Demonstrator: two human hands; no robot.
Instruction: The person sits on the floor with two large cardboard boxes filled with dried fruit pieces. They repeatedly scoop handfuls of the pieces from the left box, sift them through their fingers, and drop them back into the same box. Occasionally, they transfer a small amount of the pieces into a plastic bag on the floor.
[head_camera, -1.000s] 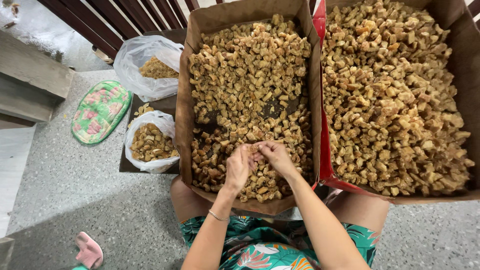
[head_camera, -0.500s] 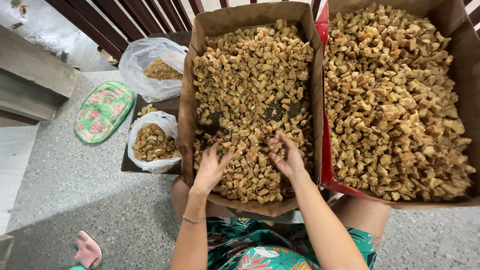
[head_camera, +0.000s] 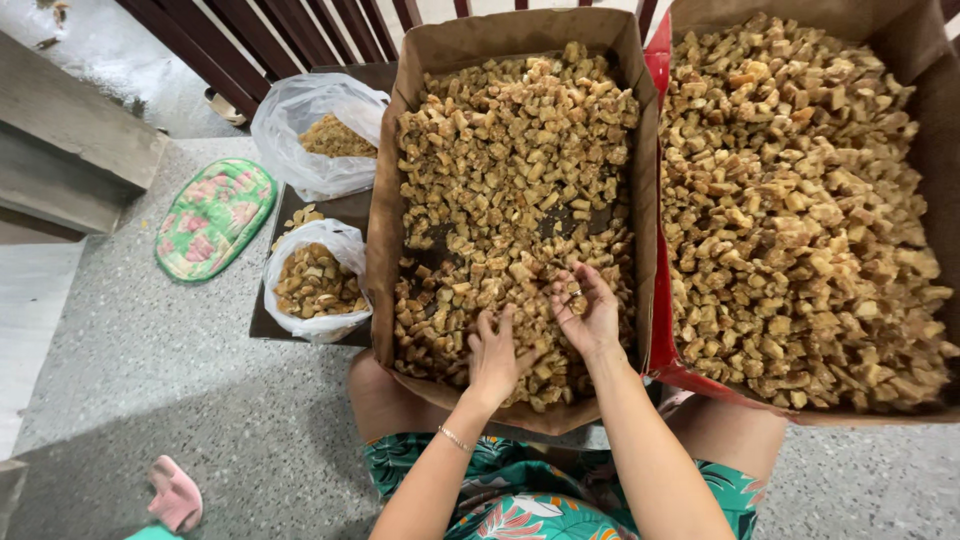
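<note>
A cardboard box (head_camera: 385, 200) lined with brown paper rests on my lap, filled with tan, dried cube-like chunks (head_camera: 510, 150). My left hand (head_camera: 495, 355) lies palm down on the chunks near the box's front edge, fingers spread. Just to its right, my right hand (head_camera: 585, 312) is turned palm up and cupped, with a few chunks lying in it. A dark bare patch of the box's bottom shows just beyond my hands.
A second, fuller box (head_camera: 930, 120) of the same chunks sits to the right, with a red edge (head_camera: 660, 90). To the left, two clear plastic bags (head_camera: 315, 130) (head_camera: 315, 280) of chunks stand on a dark tray. A green flowered mat (head_camera: 212, 215) and a pink slipper (head_camera: 175, 492) lie on the speckled floor.
My hands were together a second ago, then spread apart over the chunks. Now the left hand has come down flat and the right has turned palm up, cupping chunks.
</note>
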